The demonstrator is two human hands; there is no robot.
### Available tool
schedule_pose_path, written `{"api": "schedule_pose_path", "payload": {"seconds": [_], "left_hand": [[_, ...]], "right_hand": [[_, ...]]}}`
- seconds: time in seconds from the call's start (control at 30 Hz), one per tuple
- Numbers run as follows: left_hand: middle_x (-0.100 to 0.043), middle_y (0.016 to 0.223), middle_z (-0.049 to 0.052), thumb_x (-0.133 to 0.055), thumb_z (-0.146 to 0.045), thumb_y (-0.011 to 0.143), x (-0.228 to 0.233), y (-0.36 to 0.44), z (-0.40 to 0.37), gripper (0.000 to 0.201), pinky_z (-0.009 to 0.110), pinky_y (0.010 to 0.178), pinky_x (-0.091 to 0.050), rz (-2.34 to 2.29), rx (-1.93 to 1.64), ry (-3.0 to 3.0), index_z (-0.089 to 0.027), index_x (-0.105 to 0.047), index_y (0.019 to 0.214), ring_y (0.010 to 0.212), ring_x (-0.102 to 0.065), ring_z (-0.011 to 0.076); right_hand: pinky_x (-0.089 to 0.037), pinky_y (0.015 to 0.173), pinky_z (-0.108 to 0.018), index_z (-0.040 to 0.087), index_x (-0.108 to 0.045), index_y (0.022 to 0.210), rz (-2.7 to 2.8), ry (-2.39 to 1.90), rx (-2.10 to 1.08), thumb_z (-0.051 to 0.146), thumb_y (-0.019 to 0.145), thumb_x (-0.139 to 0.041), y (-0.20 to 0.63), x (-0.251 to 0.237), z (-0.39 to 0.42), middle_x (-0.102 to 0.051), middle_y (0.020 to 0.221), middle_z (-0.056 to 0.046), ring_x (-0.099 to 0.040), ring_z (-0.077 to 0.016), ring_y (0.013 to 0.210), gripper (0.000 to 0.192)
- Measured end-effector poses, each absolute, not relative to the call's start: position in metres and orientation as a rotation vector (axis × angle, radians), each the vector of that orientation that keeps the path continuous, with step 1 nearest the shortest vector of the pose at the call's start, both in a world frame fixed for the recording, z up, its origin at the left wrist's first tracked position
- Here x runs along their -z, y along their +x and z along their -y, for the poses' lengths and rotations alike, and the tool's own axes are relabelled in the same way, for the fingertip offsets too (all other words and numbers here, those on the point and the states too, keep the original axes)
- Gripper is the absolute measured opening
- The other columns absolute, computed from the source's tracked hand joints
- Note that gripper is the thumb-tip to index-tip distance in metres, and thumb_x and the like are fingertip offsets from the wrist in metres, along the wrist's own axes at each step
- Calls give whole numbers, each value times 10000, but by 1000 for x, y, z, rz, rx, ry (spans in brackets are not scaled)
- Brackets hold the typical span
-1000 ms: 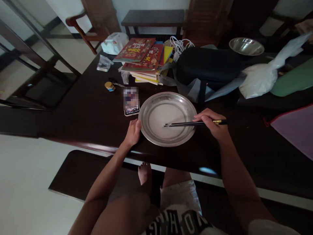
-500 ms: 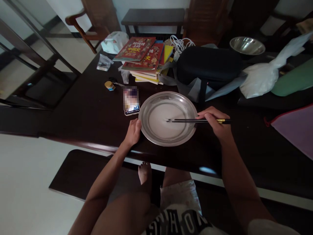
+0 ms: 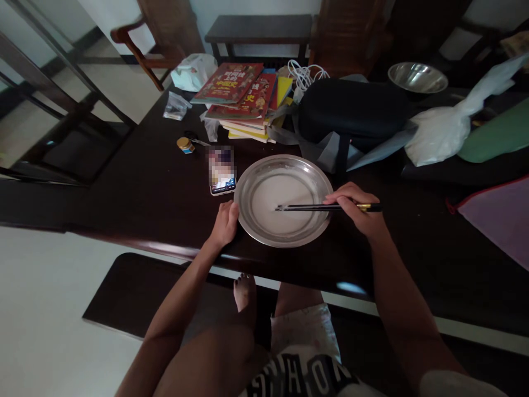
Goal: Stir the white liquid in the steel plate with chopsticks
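Observation:
A round steel plate [image 3: 248, 182] holding a thin white liquid sits near the front edge of the dark table [image 3: 136, 193]. My right hand [image 3: 360, 210] grips a pair of black chopsticks [image 3: 308, 208] level over the plate, their tips in the white liquid near its middle. My left hand [image 3: 225, 223] rests against the plate's left rim, thumb on the edge, steadying it. A phone [image 3: 222, 170] with a lit screen lies flat just left of the plate.
Behind the plate stand a stack of books [image 3: 243, 99], a black case [image 3: 351, 110], white cables [image 3: 303, 74], a white plastic bag [image 3: 442, 132] and a steel bowl [image 3: 417, 78]. A small gold-lidded jar [image 3: 185, 145] lies left. A dark bench [image 3: 140, 292] is below the table.
The chopsticks and my right hand swung slightly right and back, then returned left toward the plate's middle. My left hand has stayed on the rim.

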State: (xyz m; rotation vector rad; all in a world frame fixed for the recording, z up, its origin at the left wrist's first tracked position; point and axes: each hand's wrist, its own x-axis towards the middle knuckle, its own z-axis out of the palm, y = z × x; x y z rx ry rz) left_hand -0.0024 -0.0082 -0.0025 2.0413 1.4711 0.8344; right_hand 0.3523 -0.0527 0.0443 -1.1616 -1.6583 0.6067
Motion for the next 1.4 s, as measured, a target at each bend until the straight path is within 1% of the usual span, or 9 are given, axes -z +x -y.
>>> {"api": "schedule_pose_path", "payload": {"seconds": [0.1, 0.23, 0.4, 0.6, 0.77, 0.93, 1.1, 1.27, 1.4], "left_hand": [[-583, 680, 70, -128, -729, 1030, 2, -2, 8, 693, 409, 799, -531, -1462, -849, 2033, -241, -457, 663, 708, -571, 223], [-587, 667, 69, -130, -754, 1021, 3, -2, 8, 710, 407, 788, -540, -1454, -865, 2030, -241, -458, 654, 697, -572, 220], [-605, 682, 82, -133, -725, 1033, 3, -2, 8, 699, 419, 796, -545, -1459, -870, 2034, -240, -469, 659, 711, -585, 230], [-591, 675, 81, -139, -697, 1041, 4, -3, 8, 672, 424, 791, -544, -1463, -860, 2039, -246, -445, 649, 704, -582, 233], [-577, 659, 76, -156, -682, 1043, 3, -3, 8, 652, 421, 793, -534, -1463, -852, 2036, -250, -438, 645, 696, -568, 232], [-562, 668, 74, -139, -714, 1030, 1, -2, 9, 664, 418, 799, -518, -1468, -843, 2022, -256, -427, 645, 699, -540, 229], [-582, 674, 70, -123, -743, 1018, 1, -1, 9, 688, 406, 791, -520, -1487, -842, 2020, -252, -428, 645, 699, -541, 223], [-592, 665, 73, -138, -713, 1029, 3, -3, 7, 675, 411, 775, -530, -1466, -846, 2034, -246, -436, 643, 689, -566, 224], [-591, 675, 73, -160, -672, 1045, 4, -3, 8, 650, 406, 788, -534, -1464, -846, 2031, -245, -448, 648, 696, -575, 223]], "right_hand": [[-563, 801, -406, 325, -824, 966, 1651, -1149, -569, 335, 1011, -631, 353, -45, 52, -820, 903, -13, -720, -225, 872, 198], [-570, 778, -407, 315, -824, 986, 1596, -1151, -594, 353, 1023, -607, 354, -45, 53, -804, 818, -15, -732, -224, 822, 224], [-585, 819, -426, 328, -822, 959, 1682, -1173, -589, 349, 1004, -625, 351, -45, 53, -821, 923, -12, -734, -231, 893, 203], [-584, 806, -426, 323, -820, 966, 1587, -1173, -613, 391, 1020, -606, 353, -44, 53, -808, 817, -11, -744, -232, 816, 231], [-578, 808, -431, 325, -822, 949, 1677, -1162, -590, 380, 1009, -622, 351, -45, 53, -823, 908, -18, -724, -237, 884, 216], [-569, 793, -429, 329, -823, 975, 1601, -1149, -589, 369, 1022, -605, 352, -45, 53, -802, 806, -14, -722, -235, 830, 227], [-585, 810, -435, 325, -822, 942, 1688, -1164, -601, 370, 1005, -620, 351, -45, 53, -820, 902, -17, -719, -238, 883, 217], [-585, 801, -442, 315, -823, 957, 1587, -1168, -583, 377, 1016, -605, 353, -44, 53, -800, 794, -22, -729, -247, 837, 234], [-580, 798, -418, 326, -825, 957, 1678, -1141, -603, 327, 1004, -628, 351, -44, 53, -818, 894, -12, -723, -230, 867, 203]]}}
